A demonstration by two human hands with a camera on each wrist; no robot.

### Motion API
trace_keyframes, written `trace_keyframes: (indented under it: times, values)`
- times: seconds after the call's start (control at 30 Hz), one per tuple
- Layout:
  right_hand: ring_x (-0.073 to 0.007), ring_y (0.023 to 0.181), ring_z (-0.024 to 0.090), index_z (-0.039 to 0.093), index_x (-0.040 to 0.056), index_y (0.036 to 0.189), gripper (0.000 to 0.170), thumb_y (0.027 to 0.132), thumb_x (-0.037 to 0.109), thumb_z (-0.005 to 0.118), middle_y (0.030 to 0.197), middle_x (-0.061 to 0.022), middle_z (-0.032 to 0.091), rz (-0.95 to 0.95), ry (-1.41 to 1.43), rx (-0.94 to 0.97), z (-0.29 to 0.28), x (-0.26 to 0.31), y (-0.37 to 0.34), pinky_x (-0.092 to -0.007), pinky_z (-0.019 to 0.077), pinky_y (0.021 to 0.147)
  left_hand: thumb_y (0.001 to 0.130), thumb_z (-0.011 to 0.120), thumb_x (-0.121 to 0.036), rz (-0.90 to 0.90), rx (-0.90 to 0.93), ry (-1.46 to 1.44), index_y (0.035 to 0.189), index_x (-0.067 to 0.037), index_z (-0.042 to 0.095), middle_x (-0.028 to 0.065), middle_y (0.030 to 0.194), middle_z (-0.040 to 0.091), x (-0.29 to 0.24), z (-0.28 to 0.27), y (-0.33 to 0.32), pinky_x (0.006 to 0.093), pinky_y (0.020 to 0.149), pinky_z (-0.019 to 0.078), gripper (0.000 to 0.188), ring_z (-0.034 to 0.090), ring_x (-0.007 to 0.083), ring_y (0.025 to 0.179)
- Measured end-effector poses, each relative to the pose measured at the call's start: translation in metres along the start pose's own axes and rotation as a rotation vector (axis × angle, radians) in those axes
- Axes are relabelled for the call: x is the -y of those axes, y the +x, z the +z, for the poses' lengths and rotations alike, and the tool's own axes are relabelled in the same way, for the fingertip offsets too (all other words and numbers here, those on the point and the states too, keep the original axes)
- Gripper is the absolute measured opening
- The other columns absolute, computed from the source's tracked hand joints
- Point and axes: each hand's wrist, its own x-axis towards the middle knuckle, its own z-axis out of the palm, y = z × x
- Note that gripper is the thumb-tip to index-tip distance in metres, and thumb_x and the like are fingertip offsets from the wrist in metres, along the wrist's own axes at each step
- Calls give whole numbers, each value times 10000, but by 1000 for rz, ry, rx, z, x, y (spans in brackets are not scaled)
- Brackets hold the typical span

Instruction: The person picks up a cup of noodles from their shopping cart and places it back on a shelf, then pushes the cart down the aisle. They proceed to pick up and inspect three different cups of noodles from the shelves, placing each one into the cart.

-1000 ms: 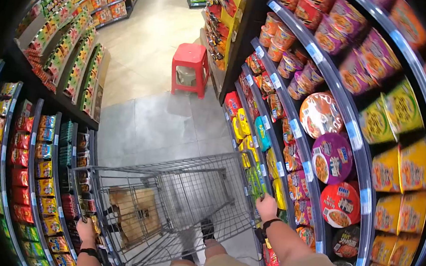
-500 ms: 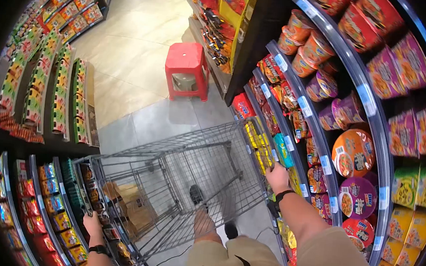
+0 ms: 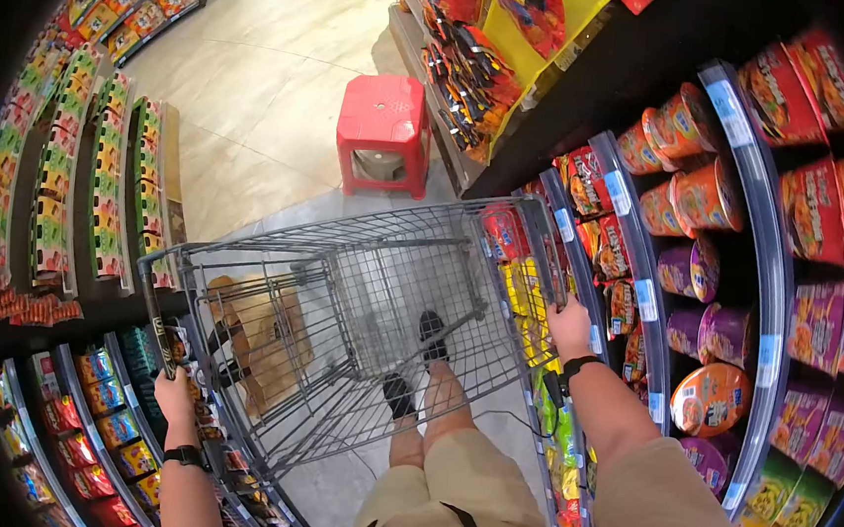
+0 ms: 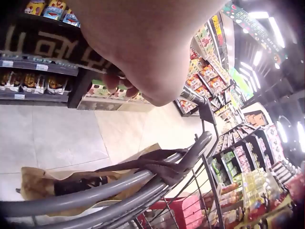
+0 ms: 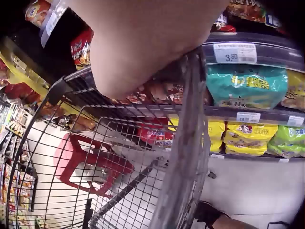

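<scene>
A grey wire shopping cart (image 3: 380, 290) stands sideways in front of the person's legs. At its left end, the left hand (image 3: 173, 398) grips the dark handlebar (image 3: 155, 317); curled fingertips (image 4: 112, 83) show under the lettered bar in the left wrist view. The right hand (image 3: 569, 327) holds the rim at the cart's other end, its fingers mostly hidden behind the palm in the right wrist view. A brown paper bag (image 3: 283, 327) is at the handle end, below grey tubes (image 4: 95, 191) with a dark strap (image 4: 162, 167) looped round them.
A red plastic stool (image 3: 382, 112) stands just beyond the cart, beside a rack of hanging snack packets (image 3: 466, 79). Noodle shelves (image 3: 774, 321) line the right side, close to the right arm. Snack shelves (image 3: 92, 426) run along the left. Pale floor (image 3: 258, 82) extends ahead.
The cart and the person have moved ahead, bringing the cart's far side close to the red stool. Both hands keep their hold, and the side shelves have slid back past them.
</scene>
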Motion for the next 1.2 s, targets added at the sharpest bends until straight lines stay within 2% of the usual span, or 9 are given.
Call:
trace_keyframes:
  times: [0.17,0.23,0.27,0.4,0.57,0.93,1.07,1.13,1.2]
  values:
    - [-463,907,715,700,15,1037,318,881,291,680,958,-274,735,-80,0,-31,-1,14,42,-557,574,820,942,664,-297,-150,64,-101,1342,122,573,146,726,646,-41,-3,15,408,543,474,586,575,225,528]
    - [-470,915,712,702,11,1041,320,887,291,680,967,-285,730,-93,6,-28,-4,19,46,-557,574,818,907,647,-263,-246,165,-178,964,37,710,140,802,682,-61,-12,18,421,705,496,312,611,257,691]
    - [-431,860,720,694,10,1008,261,883,239,684,881,-238,735,-94,11,-62,-3,22,48,-522,570,781,907,647,-263,-244,166,-172,964,37,710,140,802,682,-64,-12,21,421,705,496,312,611,257,691]
    - [-430,854,722,689,4,993,255,887,236,687,872,-237,733,-105,31,-57,-10,37,65,-526,571,778,902,655,-235,-251,169,-231,906,41,681,107,722,622,-77,-8,36,426,648,462,277,550,237,620]
    - [-453,913,712,681,-4,1032,286,902,250,664,965,-260,736,-97,6,37,-23,55,75,-543,571,816,898,670,-218,-266,162,-258,865,37,652,91,679,590,-95,-11,36,417,610,429,257,510,198,574]
    - [-455,896,713,673,-15,1019,291,891,246,652,941,-271,730,-136,9,16,-22,56,84,-548,569,808,880,659,-204,-251,205,-381,871,17,674,73,759,637,-88,-11,31,376,688,454,222,544,197,683]
    - [-452,896,718,684,-4,1037,313,885,268,655,931,-263,735,-135,-4,-2,-27,61,80,-555,573,806,869,655,-216,-281,225,-302,880,5,689,71,776,649,-93,-15,28,374,694,459,224,549,200,684]
    - [-451,896,719,689,3,1043,318,882,275,657,929,-259,737,-133,-30,-10,-20,56,87,-554,575,808,856,655,-223,-183,185,-294,865,6,679,65,723,625,-84,-9,33,366,639,449,230,534,195,624]
    - [-449,897,721,699,17,1062,337,876,296,661,929,-251,742,-108,-49,-9,-18,57,90,-554,577,820,853,661,-219,-218,208,-327,843,0,664,54,679,591,-81,-6,41,360,586,432,220,510,184,570]
